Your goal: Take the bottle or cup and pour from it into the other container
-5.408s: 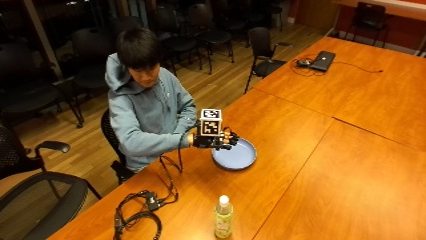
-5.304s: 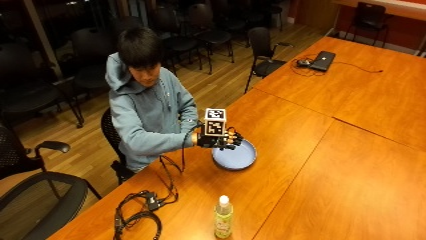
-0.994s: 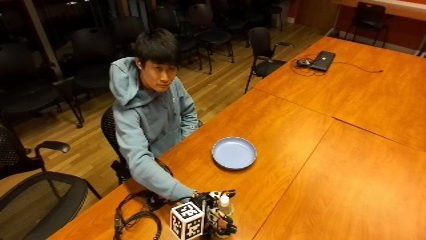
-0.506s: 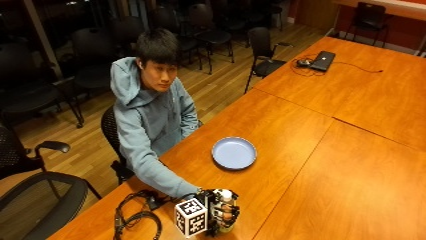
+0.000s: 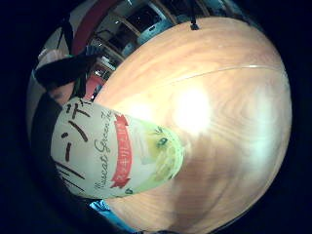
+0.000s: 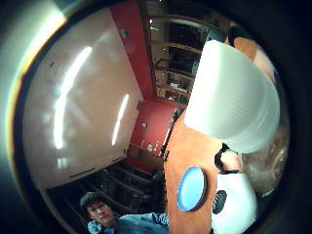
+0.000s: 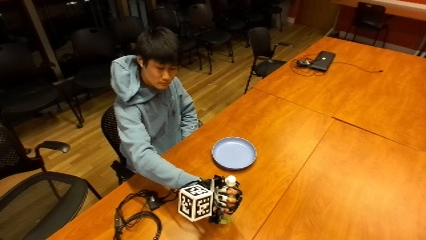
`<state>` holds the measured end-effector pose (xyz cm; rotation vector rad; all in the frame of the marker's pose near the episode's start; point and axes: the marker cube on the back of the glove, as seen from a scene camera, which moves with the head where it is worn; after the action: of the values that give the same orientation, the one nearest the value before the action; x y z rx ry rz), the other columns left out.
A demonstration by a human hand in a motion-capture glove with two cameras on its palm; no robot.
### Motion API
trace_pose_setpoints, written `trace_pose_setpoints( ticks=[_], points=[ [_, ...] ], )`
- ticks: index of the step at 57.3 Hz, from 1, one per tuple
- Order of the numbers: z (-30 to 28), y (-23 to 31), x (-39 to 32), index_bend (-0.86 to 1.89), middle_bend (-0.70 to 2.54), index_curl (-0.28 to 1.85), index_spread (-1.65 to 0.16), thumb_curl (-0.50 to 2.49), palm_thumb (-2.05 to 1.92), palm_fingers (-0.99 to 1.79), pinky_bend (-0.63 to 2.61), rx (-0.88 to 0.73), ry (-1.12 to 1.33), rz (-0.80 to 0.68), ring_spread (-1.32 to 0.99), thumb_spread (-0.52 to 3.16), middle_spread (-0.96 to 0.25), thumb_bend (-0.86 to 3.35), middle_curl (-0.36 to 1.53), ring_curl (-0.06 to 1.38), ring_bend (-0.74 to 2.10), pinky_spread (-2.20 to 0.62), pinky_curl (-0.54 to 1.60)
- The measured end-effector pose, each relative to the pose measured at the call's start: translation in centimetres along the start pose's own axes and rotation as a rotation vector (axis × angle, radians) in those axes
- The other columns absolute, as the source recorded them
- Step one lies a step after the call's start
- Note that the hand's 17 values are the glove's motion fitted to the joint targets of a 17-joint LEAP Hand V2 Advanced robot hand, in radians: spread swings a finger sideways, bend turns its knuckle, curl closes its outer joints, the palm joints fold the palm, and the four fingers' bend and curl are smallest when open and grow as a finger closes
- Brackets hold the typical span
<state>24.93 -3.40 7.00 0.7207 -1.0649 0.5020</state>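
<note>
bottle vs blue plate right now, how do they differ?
The bottle stands upright and tall with a white cap; the blue plate is low, round and open. The gloved right hand grips the bottle; nothing touches the plate. The bottle carries a printed label; the plate is plain. Both sit on the same wooden table, apart from each other.

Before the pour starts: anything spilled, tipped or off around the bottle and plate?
Nothing stands out. The bottle stands upright on the table with its white cap on, in the grip of the gloved right hand. The blue plate lies flat, apart from it. No spill shows on the wood.
</note>
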Motion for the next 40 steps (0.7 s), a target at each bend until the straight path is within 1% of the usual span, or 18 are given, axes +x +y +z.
trace_pose_setpoints(
  ticks=[15, 27, 40],
  points=[
    [0.4, 0.5, -4.2, 0.14, 0.22, 0.38, -0.07, 0.66, 1.12, 1.1, 0.44, -0.103, 0.091, -0.071, -0.14, 0.24, -0.04, -0.04, 0.51, 0.45, 0.45, -0.14, 0.34],
    [1.8, 1.5, -7.0, 0.15, 0.21, 0.39, -0.07, 0.67, 1.12, 1.11, 0.43, -0.174, 0.11, -0.118, -0.14, 0.23, -0.04, -0.04, 0.52, 0.46, 0.45, -0.14, 0.35],
    [3.3, 3.1, -10.5, 0.14, 0.21, 0.39, -0.07, 0.68, 1.11, 1.11, 0.43, -0.285, 0.161, -0.172, -0.14, 0.22, -0.04, -0.04, 0.53, 0.47, 0.44, -0.14, 0.36]
  ],
)
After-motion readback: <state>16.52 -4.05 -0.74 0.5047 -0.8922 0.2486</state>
